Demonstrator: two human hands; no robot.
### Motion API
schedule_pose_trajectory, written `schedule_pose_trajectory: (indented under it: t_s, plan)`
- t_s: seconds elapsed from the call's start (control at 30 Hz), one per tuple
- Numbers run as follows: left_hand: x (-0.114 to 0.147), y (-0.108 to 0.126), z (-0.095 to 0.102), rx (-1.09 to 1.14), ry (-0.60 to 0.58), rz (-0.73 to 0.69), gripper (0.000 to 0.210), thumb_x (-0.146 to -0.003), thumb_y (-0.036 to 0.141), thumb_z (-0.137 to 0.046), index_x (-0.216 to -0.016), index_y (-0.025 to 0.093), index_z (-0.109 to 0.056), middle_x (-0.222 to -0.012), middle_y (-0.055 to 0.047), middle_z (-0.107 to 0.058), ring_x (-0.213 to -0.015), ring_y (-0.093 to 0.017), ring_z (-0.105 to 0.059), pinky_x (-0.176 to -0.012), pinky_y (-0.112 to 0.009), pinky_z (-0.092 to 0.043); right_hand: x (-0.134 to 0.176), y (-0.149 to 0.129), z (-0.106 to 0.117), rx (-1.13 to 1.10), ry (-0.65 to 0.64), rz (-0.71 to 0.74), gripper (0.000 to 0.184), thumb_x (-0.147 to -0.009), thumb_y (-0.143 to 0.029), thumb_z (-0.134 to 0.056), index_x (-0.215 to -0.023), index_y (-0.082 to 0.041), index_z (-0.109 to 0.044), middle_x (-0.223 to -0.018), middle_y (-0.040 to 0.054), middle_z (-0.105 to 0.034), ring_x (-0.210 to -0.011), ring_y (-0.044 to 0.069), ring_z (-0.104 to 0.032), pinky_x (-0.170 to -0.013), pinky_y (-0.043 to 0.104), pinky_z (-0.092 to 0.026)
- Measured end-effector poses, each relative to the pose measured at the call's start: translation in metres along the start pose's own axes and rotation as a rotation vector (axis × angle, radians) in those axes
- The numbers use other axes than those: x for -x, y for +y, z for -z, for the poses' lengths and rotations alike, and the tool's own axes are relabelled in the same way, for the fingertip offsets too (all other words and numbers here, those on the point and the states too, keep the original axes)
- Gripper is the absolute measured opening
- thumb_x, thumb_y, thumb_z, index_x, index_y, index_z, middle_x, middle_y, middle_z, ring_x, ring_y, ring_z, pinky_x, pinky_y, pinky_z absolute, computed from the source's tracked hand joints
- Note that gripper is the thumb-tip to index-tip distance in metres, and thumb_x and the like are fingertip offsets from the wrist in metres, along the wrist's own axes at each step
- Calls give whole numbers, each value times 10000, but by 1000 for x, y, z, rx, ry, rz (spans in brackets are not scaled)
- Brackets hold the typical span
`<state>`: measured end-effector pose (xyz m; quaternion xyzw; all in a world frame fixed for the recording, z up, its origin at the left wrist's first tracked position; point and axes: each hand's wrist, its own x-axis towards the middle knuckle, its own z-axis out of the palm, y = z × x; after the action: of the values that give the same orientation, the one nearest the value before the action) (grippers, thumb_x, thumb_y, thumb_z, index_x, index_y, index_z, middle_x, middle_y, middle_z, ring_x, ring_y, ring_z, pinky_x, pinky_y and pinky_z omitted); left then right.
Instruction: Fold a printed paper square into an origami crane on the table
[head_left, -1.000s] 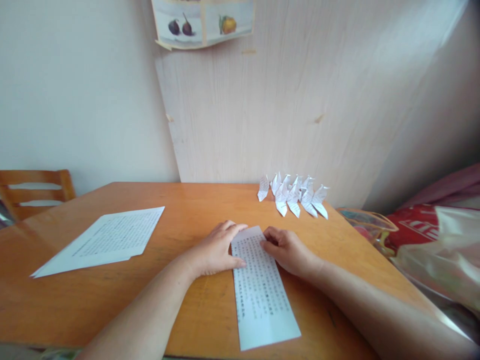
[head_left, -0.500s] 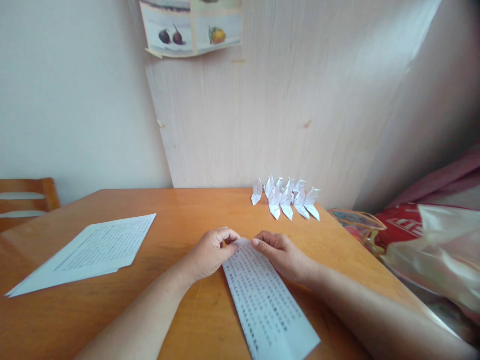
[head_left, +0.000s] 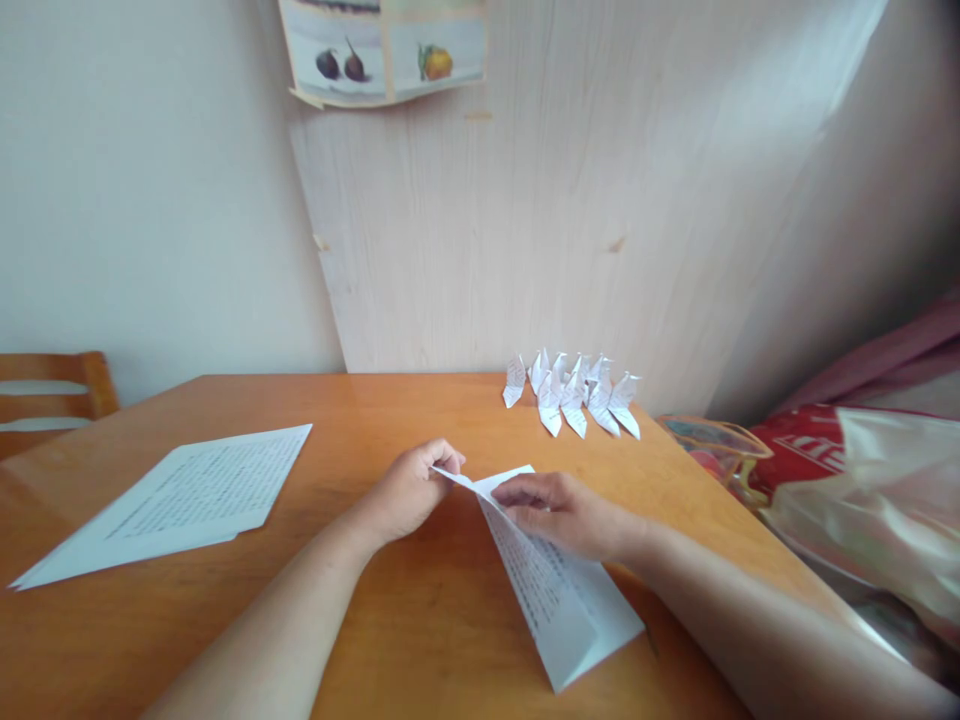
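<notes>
A folded sheet of printed paper (head_left: 540,590) lies lengthwise in front of me, its long strip partly opened along the fold. My left hand (head_left: 420,485) is closed, pinching a raised corner of the sheet at its far end. Over the upper right part of the paper rests my right hand (head_left: 562,510), fingers curled and thumb against the sheet, gripping it near the fold. The right fingertips are partly hidden by the paper. The near end of the strip stands slightly apart, showing two layers.
On the wooden table (head_left: 360,620), a stack of printed sheets (head_left: 202,500) lies at left. Several folded paper figures (head_left: 574,400) stand at the back right. Beyond the right edge are plastic bags (head_left: 855,510). A chair (head_left: 97,385) stands at far left.
The sheet has gone from lying flat to opened at the fold. My left hand has pulled its corner left and up, while my right hand has moved onto the paper.
</notes>
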<state>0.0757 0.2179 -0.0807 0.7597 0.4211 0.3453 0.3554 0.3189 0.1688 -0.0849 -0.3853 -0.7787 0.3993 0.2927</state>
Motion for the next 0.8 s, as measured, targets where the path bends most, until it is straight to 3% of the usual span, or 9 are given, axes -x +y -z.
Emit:
schedule_pose_trajectory:
  t_s: [0.1, 0.17, 0.3, 0.4, 0.47, 0.63, 0.8]
  plan:
    - [-1, -5, 7, -166, -19, -35, 26, -800, 191, -553, -781, 202, -566, -970, -37, -666, -966, -221, -618, -848, -346, -486, 5, -7, 1, 269, -89, 132, 408, -901, -450, -598, -1273, -287, -635, -1197, 39, -681, -1101, 245, -601, -988, 415, -445]
    - [-2, -6, 13, -263, 10, -65, 115, -787, 154, -532, -860, 210, -601, -978, -35, -664, -974, -224, -613, -872, -353, -482, 6, -9, 0, 442, -95, 132, 526, -855, -518, -641, -1324, -281, -611, -1282, 71, -638, -1174, 291, -555, -1035, 458, -404]
    - [-1, -1, 20, -342, 232, -126, 309, -809, 88, -450, -1048, 220, -594, -1131, -42, -649, -1128, -214, -582, -1015, -364, -427, 6, -4, -4, 615, -58, 66, 626, -837, -625, -609, -1351, -268, -597, -1390, 106, -553, -1229, 329, -506, -1055, 487, -385]
    - [2, 7, 18, -327, 330, -188, 253, -877, 150, -459, -1086, 217, -584, -1154, -40, -649, -1137, -207, -585, -1035, -359, -420, 5, 2, -6, 668, -26, 58, 644, -843, -646, -587, -1349, -247, -597, -1392, 122, -546, -1235, 335, -499, -1056, 491, -383]
    - [5, 11, 12, -319, 257, -216, 212, -900, 206, -493, -1084, 220, -597, -1138, -32, -660, -1117, -207, -595, -1008, -350, -437, 4, 4, -7, 684, -12, 64, 637, -846, -645, -587, -1336, -238, -607, -1370, 128, -561, -1223, 336, -506, -1049, 495, -387]
    - [12, 14, -10, -335, -182, -197, 203, -866, 166, -512, -983, 234, -664, -998, -10, -684, -944, -184, -637, -850, -303, -492, 2, 3, -3, 591, 30, 145, 477, -918, -526, -563, -1274, -218, -636, -1257, 114, -630, -1135, 269, -569, -987, 423, -448]
    - [12, 12, -14, -455, -322, -261, 319, -827, 142, -545, -1098, 236, -685, -1081, -50, -644, -1041, -218, -598, -935, -340, -472, -1, 13, 16, 561, 205, 102, 316, -944, -328, -537, -1196, -186, -664, -1166, 101, -680, -1081, 243, -603, -948, 402, -478]
